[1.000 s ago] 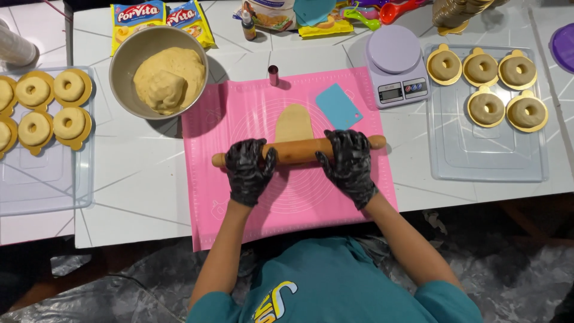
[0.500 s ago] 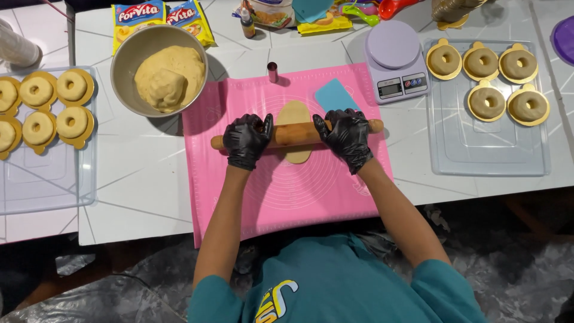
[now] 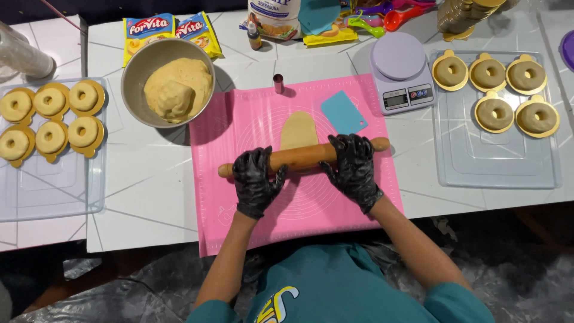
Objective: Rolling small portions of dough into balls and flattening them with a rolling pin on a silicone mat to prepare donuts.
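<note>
A wooden rolling pin [image 3: 304,156] lies across a pink silicone mat [image 3: 257,122]. My left hand [image 3: 256,181], in a black glove, presses on the pin's left part. My right hand [image 3: 354,169], also gloved in black, presses on its right part. A flattened oval of pale dough [image 3: 299,130] lies on the mat just beyond the pin, its near end under the pin. A blue plastic scraper [image 3: 344,112] rests on the mat to the dough's right.
A metal bowl of dough [image 3: 169,84] stands left of the mat. A small round cutter [image 3: 278,83] and a lilac kitchen scale [image 3: 401,73] sit behind it. Clear trays [image 3: 496,161] [image 3: 54,191] with ring-shaped dough pieces on gold bases flank the mat. Packets and spoons line the back.
The rolling pin went away from me over the dough, then came back toward me; both hands stayed on it. The dough oval now shows longer beyond the pin.
</note>
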